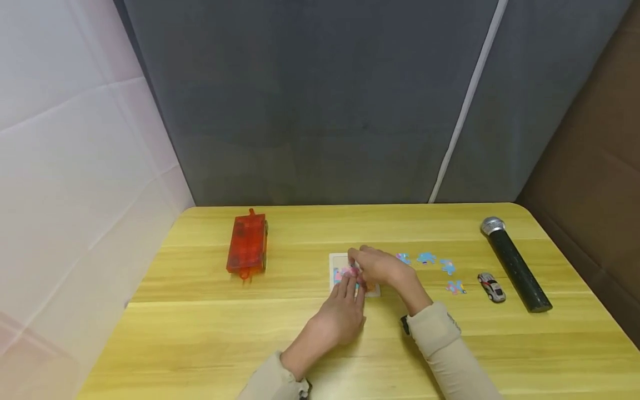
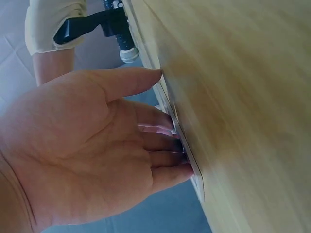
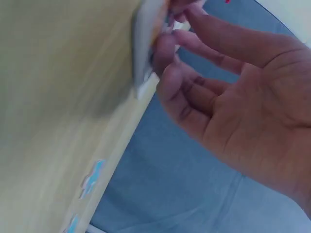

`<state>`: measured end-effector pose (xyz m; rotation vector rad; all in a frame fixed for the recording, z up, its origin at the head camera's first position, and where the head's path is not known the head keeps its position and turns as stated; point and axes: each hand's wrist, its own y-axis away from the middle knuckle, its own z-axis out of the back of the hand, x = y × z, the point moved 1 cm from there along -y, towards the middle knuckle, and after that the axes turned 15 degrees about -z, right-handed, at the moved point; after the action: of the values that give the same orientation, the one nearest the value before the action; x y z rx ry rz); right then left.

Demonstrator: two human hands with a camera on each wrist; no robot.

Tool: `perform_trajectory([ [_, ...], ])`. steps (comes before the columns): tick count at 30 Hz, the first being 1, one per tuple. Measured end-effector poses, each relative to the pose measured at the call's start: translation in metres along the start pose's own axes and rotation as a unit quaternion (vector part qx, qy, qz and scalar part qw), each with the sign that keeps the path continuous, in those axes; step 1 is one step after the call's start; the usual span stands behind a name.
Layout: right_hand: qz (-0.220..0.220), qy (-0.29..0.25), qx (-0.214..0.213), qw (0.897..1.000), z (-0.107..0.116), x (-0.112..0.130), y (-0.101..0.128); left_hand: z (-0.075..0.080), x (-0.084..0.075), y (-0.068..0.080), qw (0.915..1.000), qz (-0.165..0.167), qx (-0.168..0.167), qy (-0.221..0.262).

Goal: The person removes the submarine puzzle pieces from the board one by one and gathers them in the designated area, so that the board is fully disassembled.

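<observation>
Beige sleeves: nearest, below the puzzle board.
Left hand: fingers straight and together, pressing the board flat to steady it.
Right hand: fingers curled, apparently pinching a piece over the board.
Loose pieces: right of the board, within reach.
Surface: yellow wood.

We cannot see most of the puzzle board beneath both hands; its picture is too small to read.
</observation>
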<state>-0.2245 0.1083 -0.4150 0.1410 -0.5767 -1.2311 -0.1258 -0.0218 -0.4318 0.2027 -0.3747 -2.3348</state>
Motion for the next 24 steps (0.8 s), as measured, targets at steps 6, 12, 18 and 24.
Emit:
perform_trajectory([
  [6, 0.009, -0.023, -0.004, 1.000, -0.0042, -0.0050, -0.0025, 0.0049, -0.0001, 0.0009, 1.0000, 0.000, -0.002, 0.009],
  [12, 0.004, -0.033, -0.003, 0.999, -0.0070, -0.0071, -0.0054, 0.0016, -0.0030, -0.0030, 0.9993, 0.037, 0.000, 0.009],
  [18, 0.018, -0.048, -0.009, 0.999, -0.0103, -0.0081, -0.0051, 0.0032, -0.0049, -0.0012, 0.9973, 0.063, 0.014, 0.036],
  [24, 0.048, -0.052, -0.027, 0.997, -0.0107, -0.0085, -0.0068, 0.0022, -0.0059, 0.0004, 0.9978, 0.062, 0.013, 0.020],
])
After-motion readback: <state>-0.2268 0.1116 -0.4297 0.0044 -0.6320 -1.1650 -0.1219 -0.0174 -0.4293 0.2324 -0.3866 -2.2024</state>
